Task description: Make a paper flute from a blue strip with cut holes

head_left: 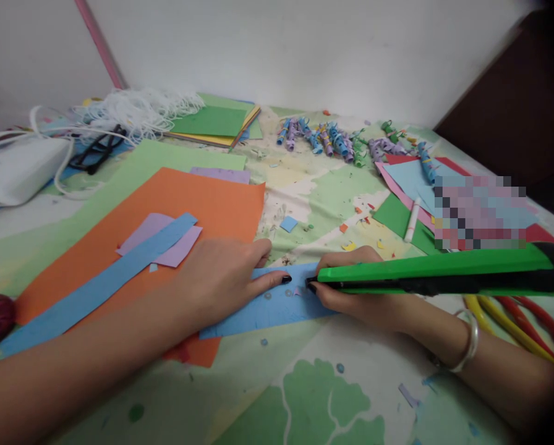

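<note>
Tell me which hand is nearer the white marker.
Right. The right hand, holding the green tool, sits just in front of the white marker; the left hand presses the blue strip farther off to the left.

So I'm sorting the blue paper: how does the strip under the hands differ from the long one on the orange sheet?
The strip under the hands is pinned by the left hand, with the green tool in the right hand at its edge; the long strip lies untouched. The pinned one looks wider and runs nearly level; the long strip is narrower, slanted, and crosses a lilac piece on the orange sheet. Both are light blue paper.
</note>
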`<state>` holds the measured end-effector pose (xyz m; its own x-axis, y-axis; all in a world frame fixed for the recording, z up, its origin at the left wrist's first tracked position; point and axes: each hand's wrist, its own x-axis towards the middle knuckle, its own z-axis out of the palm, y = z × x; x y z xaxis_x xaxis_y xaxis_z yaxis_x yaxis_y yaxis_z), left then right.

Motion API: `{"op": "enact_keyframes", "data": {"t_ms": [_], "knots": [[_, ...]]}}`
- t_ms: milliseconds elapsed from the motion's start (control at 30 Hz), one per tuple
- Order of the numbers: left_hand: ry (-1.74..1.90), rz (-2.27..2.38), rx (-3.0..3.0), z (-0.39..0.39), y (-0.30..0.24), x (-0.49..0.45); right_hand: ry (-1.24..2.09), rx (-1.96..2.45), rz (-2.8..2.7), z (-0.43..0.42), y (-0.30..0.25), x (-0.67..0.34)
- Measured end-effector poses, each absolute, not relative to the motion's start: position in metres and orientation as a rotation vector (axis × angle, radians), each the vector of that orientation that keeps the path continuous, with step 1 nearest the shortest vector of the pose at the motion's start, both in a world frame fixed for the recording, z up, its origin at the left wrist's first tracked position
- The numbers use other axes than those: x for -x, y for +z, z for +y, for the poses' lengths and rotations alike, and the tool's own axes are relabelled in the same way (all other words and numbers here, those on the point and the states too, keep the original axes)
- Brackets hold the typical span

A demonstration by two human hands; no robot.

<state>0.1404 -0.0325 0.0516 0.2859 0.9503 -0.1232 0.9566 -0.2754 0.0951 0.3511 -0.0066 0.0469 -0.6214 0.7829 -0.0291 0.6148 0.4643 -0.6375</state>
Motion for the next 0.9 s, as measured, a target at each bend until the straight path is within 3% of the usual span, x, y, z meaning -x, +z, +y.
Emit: {"op": "enact_keyframes", "data": {"t_ms": [500,900], "knots": [[-0.107,1.828,-2.383,-0.034,0.054,-0.143,0.761,1.203,-2.432,-0.012,0.045,-0.346],[-0.065,1.65,-2.192,-0.045,0.067,-0.14,1.041,1.063,-2.439,-0.002,0.051,-0.352]]}}
